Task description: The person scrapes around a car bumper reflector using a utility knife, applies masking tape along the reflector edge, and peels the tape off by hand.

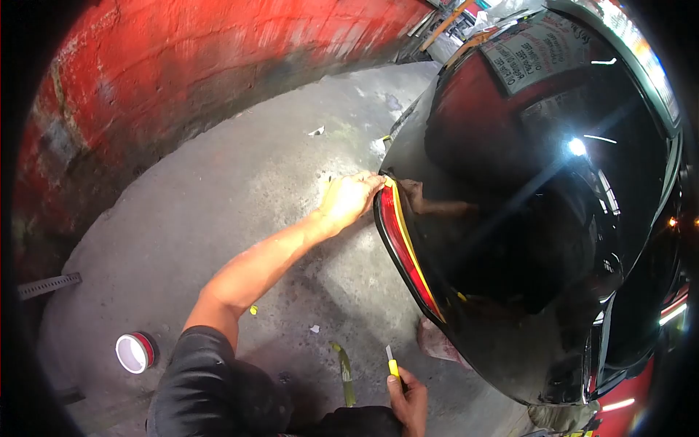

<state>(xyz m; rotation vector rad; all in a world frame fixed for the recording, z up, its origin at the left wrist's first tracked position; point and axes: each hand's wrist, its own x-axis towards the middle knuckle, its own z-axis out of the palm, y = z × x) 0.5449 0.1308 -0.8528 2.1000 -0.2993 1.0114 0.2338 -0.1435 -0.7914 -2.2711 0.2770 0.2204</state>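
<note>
My left hand point(352, 198) is at the upper end of a red light strip point(402, 237) on the edge of a glossy black vehicle panel point(510, 218). Its fingers are pinched on the end of yellow tape point(408, 244), which runs along the strip's inner side. Low in the view, my right hand point(409, 400) is closed round a yellow cutter point(394, 366), its blade pointing up, away from the panel.
A red and white tape roll point(136, 352) lies on the grey floor point(182, 197) at lower left. A greenish tape strip point(345, 375) and small scraps lie nearby. A red wall point(182, 58) stands at upper left.
</note>
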